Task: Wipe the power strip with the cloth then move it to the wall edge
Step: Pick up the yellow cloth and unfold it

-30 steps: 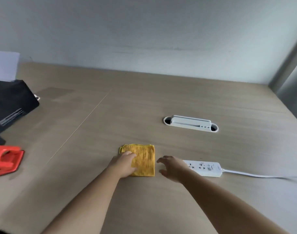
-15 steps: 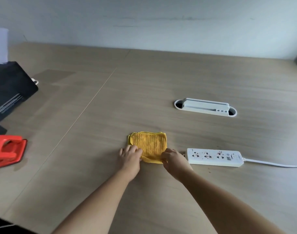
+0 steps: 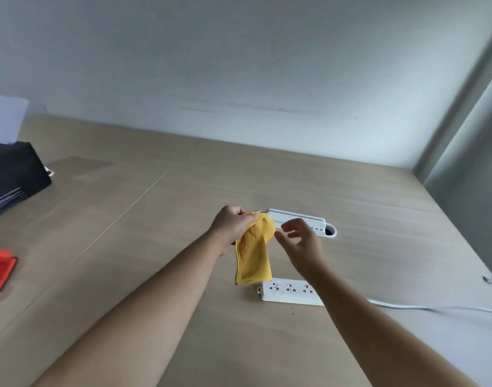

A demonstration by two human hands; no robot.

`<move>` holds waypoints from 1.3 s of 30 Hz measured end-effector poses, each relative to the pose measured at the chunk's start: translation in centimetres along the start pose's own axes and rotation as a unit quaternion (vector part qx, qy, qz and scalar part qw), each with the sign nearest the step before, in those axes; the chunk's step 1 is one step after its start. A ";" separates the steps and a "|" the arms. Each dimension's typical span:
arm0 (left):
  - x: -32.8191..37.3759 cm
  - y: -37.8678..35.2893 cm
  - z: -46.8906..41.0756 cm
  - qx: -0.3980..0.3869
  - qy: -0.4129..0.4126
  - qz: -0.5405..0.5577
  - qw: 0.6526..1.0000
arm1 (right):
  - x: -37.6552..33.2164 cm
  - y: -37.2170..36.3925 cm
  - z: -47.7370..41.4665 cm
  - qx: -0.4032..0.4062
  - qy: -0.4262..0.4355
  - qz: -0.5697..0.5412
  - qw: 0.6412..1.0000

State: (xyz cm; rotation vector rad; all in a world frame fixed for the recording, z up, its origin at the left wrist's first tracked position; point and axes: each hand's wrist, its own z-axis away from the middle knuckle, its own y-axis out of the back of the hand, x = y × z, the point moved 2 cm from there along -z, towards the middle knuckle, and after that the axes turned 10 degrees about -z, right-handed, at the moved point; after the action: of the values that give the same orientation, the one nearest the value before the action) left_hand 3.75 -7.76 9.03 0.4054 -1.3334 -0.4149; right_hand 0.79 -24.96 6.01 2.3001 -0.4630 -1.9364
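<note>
One power strip [image 3: 288, 294], white, flat on the table [image 3: 155, 219] at near right, its cord [image 3: 406, 307] trailing right. Likely rigid, light, smooth; best taken across the long sides, minding cord drag. One yellow cloth [image 3: 253, 252], limp, hangs above the strip's left end, pinched at top by the left hand [image 3: 233, 227]. Right hand [image 3: 303, 244] just beside the cloth, fingers spread, holding nothing. Wiping not yet begun.

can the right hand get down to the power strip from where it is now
Probably yes: the right hand is open and free above the power strip, with nothing between them. The yellow cloth hangs from the left hand.
</note>
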 end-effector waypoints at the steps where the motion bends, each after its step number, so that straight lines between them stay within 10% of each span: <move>1: 1.0 -0.9 0.3 -0.005 0.009 0.031 0.999 | -0.7 0.8 0.5 -0.026 0.013 -0.003 1.000; 5: 3.9 -4.6 1.3 -0.019 0.058 0.116 0.991 | -2.2 3.5 2.2 -0.099 0.019 0.062 0.993; 12: 7.0 -9.1 2.9 -0.018 0.120 0.178 0.977 | -2.5 7.3 3.5 0.007 0.020 0.191 0.981; 19: 7.5 -10.2 2.9 -0.069 0.085 0.179 0.978 | -2.1 10.4 3.7 -0.047 0.024 0.070 0.996; 25: 7.9 -10.1 4.2 -0.185 0.018 0.242 0.952 | -2.3 12.6 3.2 0.094 -0.082 -0.057 0.991; 32: 9.0 -7.7 5.4 -0.190 -0.148 -0.073 0.968 | -5.8 14.9 2.7 0.030 -0.096 0.056 0.993; 39: 10.6 -5.1 6.8 -0.271 -0.224 -0.267 0.898 | -8.4 17.4 2.7 -0.163 -0.200 0.105 0.960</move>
State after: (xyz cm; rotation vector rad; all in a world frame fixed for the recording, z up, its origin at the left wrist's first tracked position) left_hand -1.27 -17.86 16.64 0.2009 -1.4620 -1.3725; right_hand -5.98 -38.71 18.12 1.5982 -0.3666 -2.1760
